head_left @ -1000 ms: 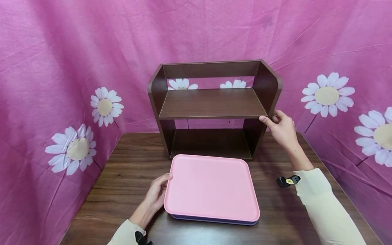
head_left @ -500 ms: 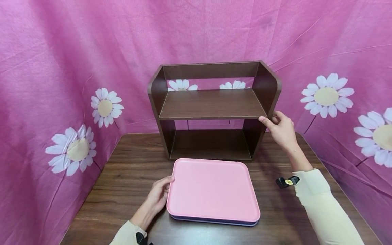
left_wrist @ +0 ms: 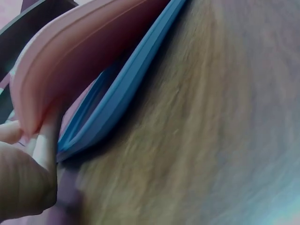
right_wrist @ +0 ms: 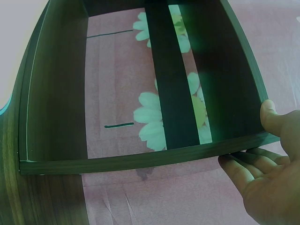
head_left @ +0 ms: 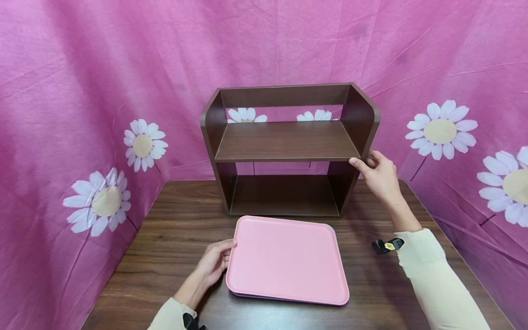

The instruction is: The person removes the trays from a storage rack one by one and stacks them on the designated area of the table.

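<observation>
A pink tray lies over a blue tray on the table. My left hand pinches the pink tray's left rim, thumb above and fingers beneath. In the left wrist view, a gap shows between the pink tray and the blue rim at this end. Behind the trays stands a dark brown two-tier shelf. My right hand grips its right side panel, with the thumb on the front edge of the upper board and the other fingers round the outer face, partly hidden in the head view.
The wood-grain table carries the shelf and trays. Pink cloth with white daisies hangs behind and at both sides. The pink tray's far edge lies close to the shelf's base.
The pink tray has shifted toward me and a little to the right, and less blue rim shows along its front. My left hand has moved slightly with it. The right hand holds its place.
</observation>
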`<act>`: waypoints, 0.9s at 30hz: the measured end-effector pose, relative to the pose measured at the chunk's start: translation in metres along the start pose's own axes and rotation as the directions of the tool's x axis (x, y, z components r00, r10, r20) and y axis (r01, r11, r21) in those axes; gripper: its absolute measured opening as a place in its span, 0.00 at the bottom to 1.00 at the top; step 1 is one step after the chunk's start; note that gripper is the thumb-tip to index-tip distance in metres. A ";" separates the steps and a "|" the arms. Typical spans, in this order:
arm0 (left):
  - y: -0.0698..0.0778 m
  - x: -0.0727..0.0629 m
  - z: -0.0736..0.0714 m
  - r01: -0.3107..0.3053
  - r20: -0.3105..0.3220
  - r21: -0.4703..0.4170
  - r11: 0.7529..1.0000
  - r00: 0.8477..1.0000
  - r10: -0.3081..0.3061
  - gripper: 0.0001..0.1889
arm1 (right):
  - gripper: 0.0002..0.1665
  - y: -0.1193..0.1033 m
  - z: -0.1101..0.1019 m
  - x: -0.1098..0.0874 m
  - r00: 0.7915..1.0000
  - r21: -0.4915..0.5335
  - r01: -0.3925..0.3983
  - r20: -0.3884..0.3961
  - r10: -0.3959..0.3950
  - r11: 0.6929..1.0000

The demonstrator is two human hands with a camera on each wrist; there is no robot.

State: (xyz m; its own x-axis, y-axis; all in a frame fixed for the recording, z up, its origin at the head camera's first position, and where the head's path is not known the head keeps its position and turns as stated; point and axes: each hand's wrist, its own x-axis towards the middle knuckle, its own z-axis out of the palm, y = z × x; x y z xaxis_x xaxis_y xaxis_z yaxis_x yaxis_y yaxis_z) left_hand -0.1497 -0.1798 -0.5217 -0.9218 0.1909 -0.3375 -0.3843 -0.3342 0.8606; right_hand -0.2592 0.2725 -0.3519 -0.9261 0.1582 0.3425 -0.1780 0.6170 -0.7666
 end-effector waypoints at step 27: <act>0.013 -0.010 0.018 -0.153 -0.037 0.760 0.631 0.960 0.278 0.08 | 0.36 0.001 0.002 0.000 1.000 0.012 0.011 -0.004 -0.011 1.000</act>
State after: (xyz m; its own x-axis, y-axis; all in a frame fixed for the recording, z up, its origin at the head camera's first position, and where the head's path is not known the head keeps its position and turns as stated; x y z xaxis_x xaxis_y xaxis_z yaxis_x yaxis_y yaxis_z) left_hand -0.1450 -0.1692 -0.5000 -0.9936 0.0556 -0.0987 -0.0621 0.4616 0.8849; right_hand -0.2595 0.2716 -0.3533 -0.9227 0.1550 0.3530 -0.1919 0.6095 -0.7692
